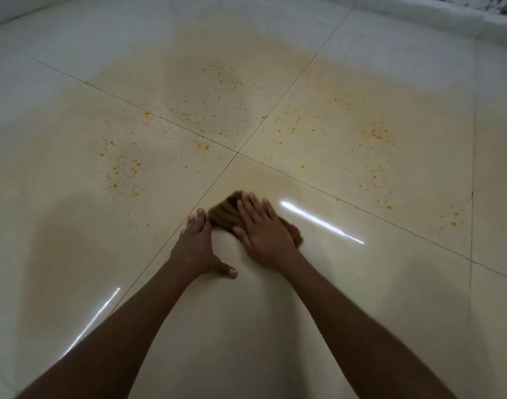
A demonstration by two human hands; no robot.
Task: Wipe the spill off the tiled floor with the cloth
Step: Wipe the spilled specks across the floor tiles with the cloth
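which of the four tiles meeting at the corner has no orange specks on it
The near tile, where both hands rest and the cloth lies. It looks glossy and clean; the other three carry orange specks.

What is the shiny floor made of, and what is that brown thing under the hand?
The cream tiled floor looks like glazed ceramic or polished stone: it mirrors streaks of light and has thin dark joints between squares. The brown bunched cloth under the right hand seems soft woven fabric, since it crumples into folds; blur hides its weave.
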